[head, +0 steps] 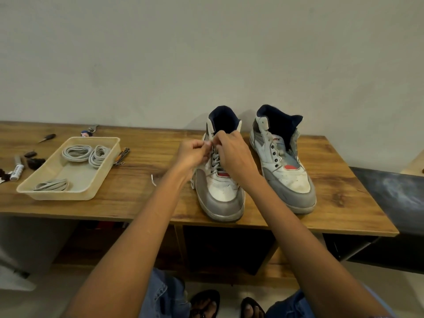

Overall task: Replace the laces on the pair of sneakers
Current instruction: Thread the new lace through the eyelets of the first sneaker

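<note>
Two white and grey high-top sneakers stand side by side on the wooden table [142, 203], toes toward me. The left sneaker [220, 193] carries a white lace [210, 164] through its lower eyelets. My left hand [195, 154] pinches a lace end near the upper eyelets. My right hand [234, 154] pinches the lace beside it, over the tongue. A loose lace end [153, 180] lies on the table left of that shoe. The right sneaker [284, 171] has bare eyelets and no lace.
A beige plastic tray [101, 180] at the left holds three coiled grey laces [76, 152]. A nail clipper [121, 156] lies beside it. A marker [18, 169], small dark items and a keyring lie at the far left. A wall stands right behind the table.
</note>
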`<act>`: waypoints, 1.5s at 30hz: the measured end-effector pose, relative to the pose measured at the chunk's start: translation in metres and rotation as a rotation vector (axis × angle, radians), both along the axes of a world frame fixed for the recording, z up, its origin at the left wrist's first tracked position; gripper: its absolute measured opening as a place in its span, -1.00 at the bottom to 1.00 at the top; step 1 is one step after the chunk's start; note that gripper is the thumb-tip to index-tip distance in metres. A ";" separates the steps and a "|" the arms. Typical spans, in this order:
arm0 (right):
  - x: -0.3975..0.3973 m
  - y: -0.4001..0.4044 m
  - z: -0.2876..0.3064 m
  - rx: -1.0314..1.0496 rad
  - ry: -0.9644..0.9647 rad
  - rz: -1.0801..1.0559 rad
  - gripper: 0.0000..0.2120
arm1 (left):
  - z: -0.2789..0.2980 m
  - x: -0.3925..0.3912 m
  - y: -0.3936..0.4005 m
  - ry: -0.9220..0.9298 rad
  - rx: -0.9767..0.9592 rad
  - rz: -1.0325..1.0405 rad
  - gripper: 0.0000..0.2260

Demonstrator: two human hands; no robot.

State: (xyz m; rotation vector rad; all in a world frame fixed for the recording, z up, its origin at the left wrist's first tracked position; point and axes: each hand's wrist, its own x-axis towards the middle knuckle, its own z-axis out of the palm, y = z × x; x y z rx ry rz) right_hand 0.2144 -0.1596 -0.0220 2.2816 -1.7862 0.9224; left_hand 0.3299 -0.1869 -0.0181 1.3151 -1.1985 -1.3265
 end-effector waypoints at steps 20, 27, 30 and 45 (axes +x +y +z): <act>-0.035 -0.002 -0.001 -0.085 -0.172 -0.009 -0.77 | -0.003 -0.012 -0.012 -0.096 -0.071 0.123 -0.88; -0.047 0.000 0.000 -0.037 -0.283 0.025 -0.78 | 0.053 0.079 -0.028 1.172 -0.136 0.457 -0.67; -0.047 -0.002 0.000 -0.034 -0.325 0.028 -0.77 | 0.048 0.106 -0.026 0.899 -0.155 0.573 -0.69; -0.044 -0.006 0.000 -0.011 -0.371 0.048 -0.78 | 0.006 0.007 -0.006 -0.519 -0.372 -0.015 -0.92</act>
